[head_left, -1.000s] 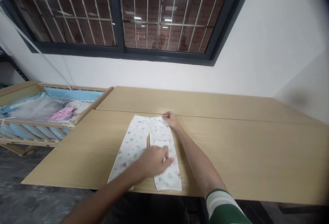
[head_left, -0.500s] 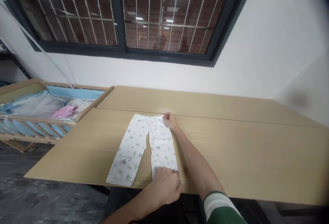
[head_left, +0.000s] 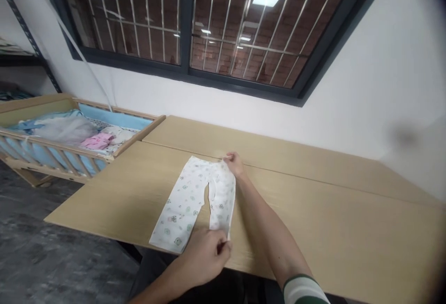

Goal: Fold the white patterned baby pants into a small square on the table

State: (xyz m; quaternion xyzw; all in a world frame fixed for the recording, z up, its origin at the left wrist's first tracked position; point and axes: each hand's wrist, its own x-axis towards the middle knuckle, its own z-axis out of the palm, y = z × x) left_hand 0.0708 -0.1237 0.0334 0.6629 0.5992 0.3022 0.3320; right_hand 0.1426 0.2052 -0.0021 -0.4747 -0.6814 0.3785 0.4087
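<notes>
While the left hand point(head_left: 205, 258) pinches the hem of one trouser leg, thumb and fingers closed on the cloth, the right hand point(head_left: 234, 164) is closed on the waistband corner at the far end of the same leg. The outer edge of that leg runs between the two grips and looks raised a little, and the rest of the baby trousers point(head_left: 184, 199) lies flat on the wooden table point(head_left: 313, 211). Inward of both grips, the other leg lies spread and unheld, its hem just beside the left hand's knuckles. To do this well, I judge that both pinches should sit at the very edge of the fabric and travel together with the held edge taut (a slack span lets thin knit cloth sag and crease). The lifted leg is best carried low over the flat one so the seams meet. The hem under the left grip lies close to the table's near edge, so a tug toward the body could drag it off. Well off to the left of both grips stands a cot point(head_left: 52, 155) with a pink cloth point(head_left: 97, 141) in it.
</notes>
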